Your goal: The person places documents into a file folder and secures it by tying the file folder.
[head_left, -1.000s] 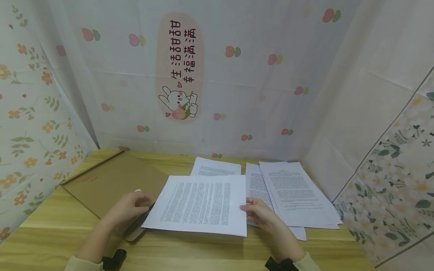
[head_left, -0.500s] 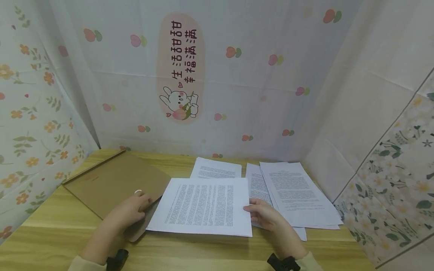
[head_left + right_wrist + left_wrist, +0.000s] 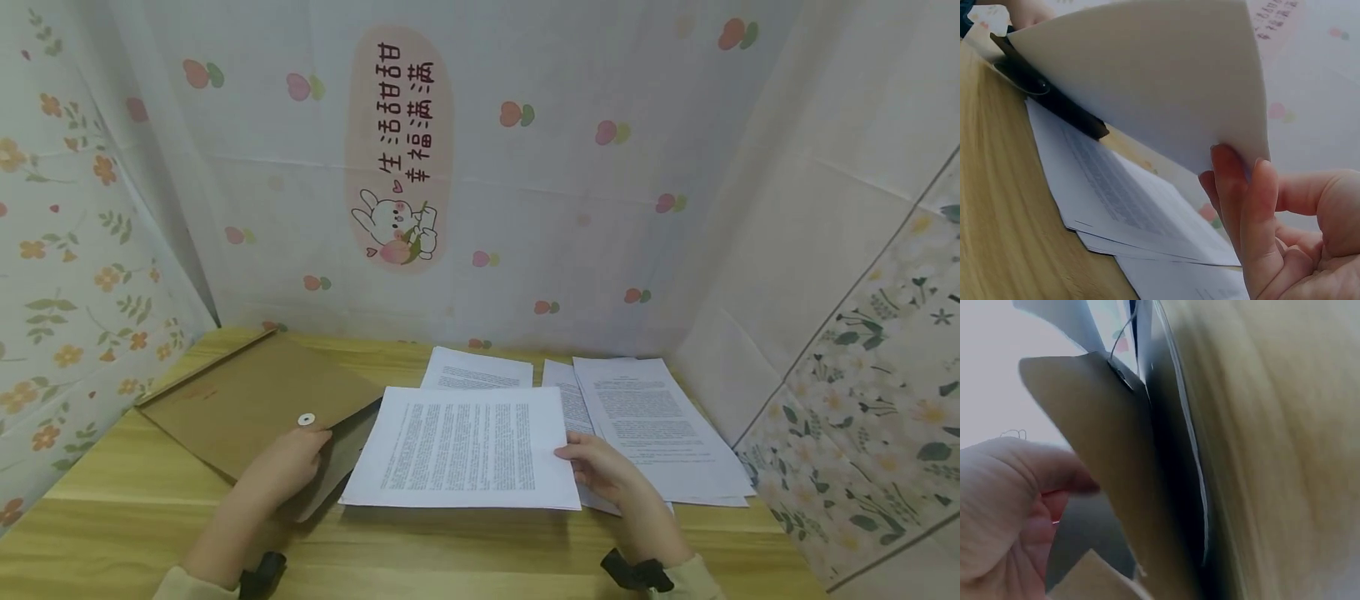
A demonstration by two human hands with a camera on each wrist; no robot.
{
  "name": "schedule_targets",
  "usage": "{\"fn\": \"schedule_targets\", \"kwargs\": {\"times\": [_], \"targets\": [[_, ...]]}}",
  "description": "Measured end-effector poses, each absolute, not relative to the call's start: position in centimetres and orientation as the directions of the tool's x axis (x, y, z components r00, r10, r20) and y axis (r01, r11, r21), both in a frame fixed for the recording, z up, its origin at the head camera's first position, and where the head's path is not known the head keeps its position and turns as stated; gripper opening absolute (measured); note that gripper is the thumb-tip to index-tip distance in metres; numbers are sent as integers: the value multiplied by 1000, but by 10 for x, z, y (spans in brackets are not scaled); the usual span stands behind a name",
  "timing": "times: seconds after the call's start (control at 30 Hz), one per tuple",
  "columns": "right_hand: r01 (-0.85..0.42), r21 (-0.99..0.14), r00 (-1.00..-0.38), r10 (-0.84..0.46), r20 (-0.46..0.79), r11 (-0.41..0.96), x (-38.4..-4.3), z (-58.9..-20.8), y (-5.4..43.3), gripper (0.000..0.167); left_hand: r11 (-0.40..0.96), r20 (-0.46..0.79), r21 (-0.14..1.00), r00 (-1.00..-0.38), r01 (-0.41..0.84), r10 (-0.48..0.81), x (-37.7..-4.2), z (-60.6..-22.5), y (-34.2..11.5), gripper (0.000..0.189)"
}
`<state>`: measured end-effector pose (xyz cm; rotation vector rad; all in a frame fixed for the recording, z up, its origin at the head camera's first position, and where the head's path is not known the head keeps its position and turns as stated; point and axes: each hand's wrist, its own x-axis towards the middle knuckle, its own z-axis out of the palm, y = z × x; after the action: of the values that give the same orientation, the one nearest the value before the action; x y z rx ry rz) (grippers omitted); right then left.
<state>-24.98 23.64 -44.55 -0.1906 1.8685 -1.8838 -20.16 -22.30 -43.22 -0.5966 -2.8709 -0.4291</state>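
Observation:
A brown kraft document envelope (image 3: pixel 258 392) with a white round button lies at the left, its mouth parted toward the right. My left hand (image 3: pixel 288 467) grips the upper side of that mouth near the button. Seen from the left wrist, the thumb lies along the edge of the envelope (image 3: pixel 1094 419), and the lower flap droops toward the table. Between thumb and fingers, my right hand (image 3: pixel 600 467) pinches the right edge of a stack of printed sheets (image 3: pixel 465 450). The stack is raised off the table, its left edge close to the envelope's mouth. Its pale underside shows in the right wrist view.
Behind the held stack lies another printed sheet pile (image 3: pixel 480 369), partly covered. More printed papers (image 3: pixel 652 425) spread at the right of the wooden table (image 3: pixel 420 558). Patterned cloth (image 3: pixel 570 208) hangs along the back and sides.
The left hand has shifted and lifted the upper side of the envelope, so its mouth gapes wider. The right hand and its sheets have moved a little to the right.

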Motion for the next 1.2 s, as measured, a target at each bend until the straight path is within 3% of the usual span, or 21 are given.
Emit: {"fn": "schedule_targets", "kwargs": {"times": [0.2,0.37,0.87,1.2], "targets": [[245,-969,-877,-425,-225,7,-250,-443,240,39,896,144,253,-930,365,339,-198,-430,-222,58],[247,-969,-873,-437,-217,-11,-250,-443,238,35,898,141,268,-936,349,322,-197,-433,-220,74],[272,-962,-887,-392,-243,-19,-237,-437,208,44,896,114,296,-944,331,311,-197,-432,-218,85],[266,-963,-906,-332,-261,32,-231,-437,188,20,889,71,350,-955,295,289,-201,-435,-220,87]]}}
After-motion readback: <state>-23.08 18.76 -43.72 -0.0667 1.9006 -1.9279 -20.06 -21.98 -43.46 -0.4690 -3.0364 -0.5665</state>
